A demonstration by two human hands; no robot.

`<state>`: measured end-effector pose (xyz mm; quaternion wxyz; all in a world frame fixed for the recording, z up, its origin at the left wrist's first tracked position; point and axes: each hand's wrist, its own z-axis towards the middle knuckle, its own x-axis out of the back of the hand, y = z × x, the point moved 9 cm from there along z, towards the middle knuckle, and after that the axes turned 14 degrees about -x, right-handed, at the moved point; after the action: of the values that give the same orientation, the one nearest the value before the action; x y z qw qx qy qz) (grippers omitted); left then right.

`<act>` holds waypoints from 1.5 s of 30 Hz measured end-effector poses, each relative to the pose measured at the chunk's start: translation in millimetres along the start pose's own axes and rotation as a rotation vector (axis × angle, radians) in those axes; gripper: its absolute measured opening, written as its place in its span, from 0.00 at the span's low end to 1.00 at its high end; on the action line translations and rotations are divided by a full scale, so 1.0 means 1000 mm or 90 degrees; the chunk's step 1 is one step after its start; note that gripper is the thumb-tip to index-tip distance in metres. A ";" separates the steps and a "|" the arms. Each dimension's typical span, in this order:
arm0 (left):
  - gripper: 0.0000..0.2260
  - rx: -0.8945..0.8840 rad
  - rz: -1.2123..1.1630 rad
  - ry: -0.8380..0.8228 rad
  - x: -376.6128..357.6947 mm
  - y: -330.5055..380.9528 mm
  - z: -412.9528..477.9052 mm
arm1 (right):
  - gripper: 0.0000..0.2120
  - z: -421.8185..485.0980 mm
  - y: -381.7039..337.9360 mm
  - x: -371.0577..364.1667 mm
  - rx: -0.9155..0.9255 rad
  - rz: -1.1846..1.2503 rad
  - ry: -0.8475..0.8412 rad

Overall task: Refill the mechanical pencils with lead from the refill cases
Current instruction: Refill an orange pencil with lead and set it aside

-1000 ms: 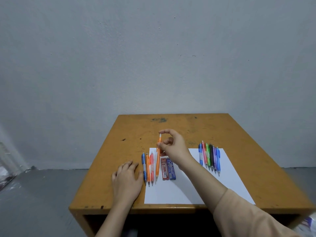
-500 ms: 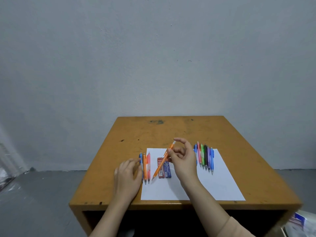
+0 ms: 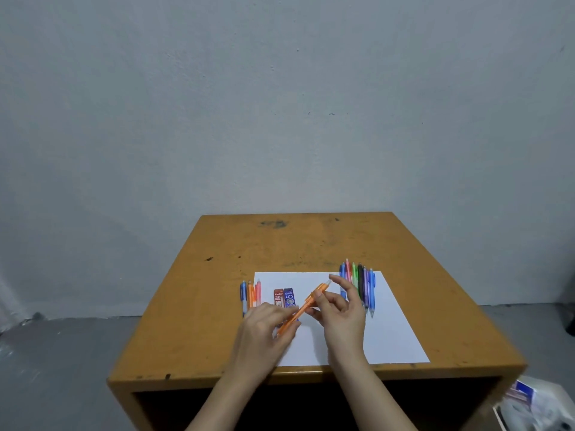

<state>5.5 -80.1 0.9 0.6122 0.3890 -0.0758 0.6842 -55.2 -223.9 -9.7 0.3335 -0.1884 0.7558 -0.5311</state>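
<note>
An orange mechanical pencil (image 3: 306,306) slants over the white paper sheet (image 3: 385,331), cap end up to the right. My right hand (image 3: 340,315) pinches its upper part, index finger raised near the cap. My left hand (image 3: 266,329) holds its lower tip end. Behind the pencil lie two lead refill cases, a red case (image 3: 278,296) and a blue case (image 3: 289,295). Three pencils (image 3: 250,293) lie left of the cases. A row of several coloured pencils (image 3: 359,283) lies at the right.
The orange-brown wooden table (image 3: 217,275) stands against a grey wall. A white package (image 3: 538,405) sits on the floor at the lower right. Grey floor shows at the left.
My left hand rose off the table and took the pencil's tip end. My right hand tilted the pencil further right and lowered it. The camera shifted slightly.
</note>
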 end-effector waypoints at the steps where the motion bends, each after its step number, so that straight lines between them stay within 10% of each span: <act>1: 0.13 -0.010 0.007 0.002 -0.001 0.000 0.000 | 0.15 0.000 0.001 0.002 -0.003 0.014 0.001; 45: 0.10 -0.018 0.115 0.138 0.027 -0.021 -0.020 | 0.06 0.025 0.019 0.004 -0.039 -0.151 -0.119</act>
<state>17.0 -42.7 -3.6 0.5584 0.2956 -0.0535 0.7733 -39.4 -236.5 -33.8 0.3314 -0.3350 0.7099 -0.5235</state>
